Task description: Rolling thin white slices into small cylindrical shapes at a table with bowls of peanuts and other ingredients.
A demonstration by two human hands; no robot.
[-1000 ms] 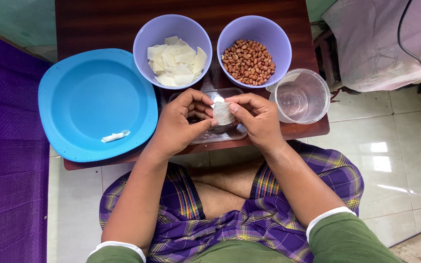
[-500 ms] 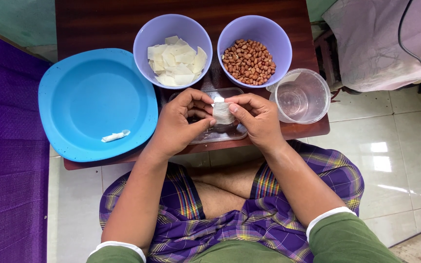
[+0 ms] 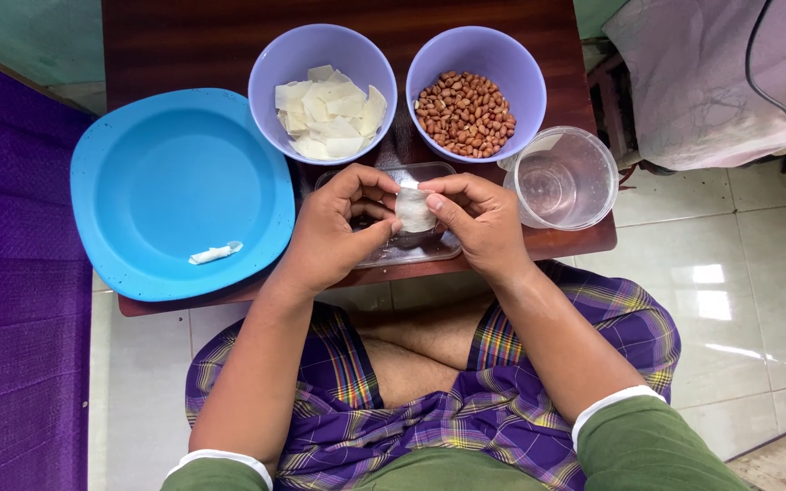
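Both hands meet over a clear shallow tray (image 3: 384,252) at the near edge of a dark wooden table (image 3: 184,41). Between their fingertips sits a small white wrapper piece (image 3: 413,210), partly folded. My left hand (image 3: 337,227) pinches its left side with thumb and fingers. My right hand (image 3: 475,221) holds its right side, thumb on top. Just beyond the hands stand two lavender bowls: one (image 3: 322,91) with white wrapper squares, one (image 3: 476,91) with brown peanuts.
A large blue plate (image 3: 175,191) lies at the left with one small rolled white piece (image 3: 215,254) on it. A clear plastic cup (image 3: 564,178) with water stands at the right table edge. Purple cloth lies at the left; tiled floor is below.
The hands stay in the same place over the tray. The fingers have shifted slightly around the white wrapper piece.
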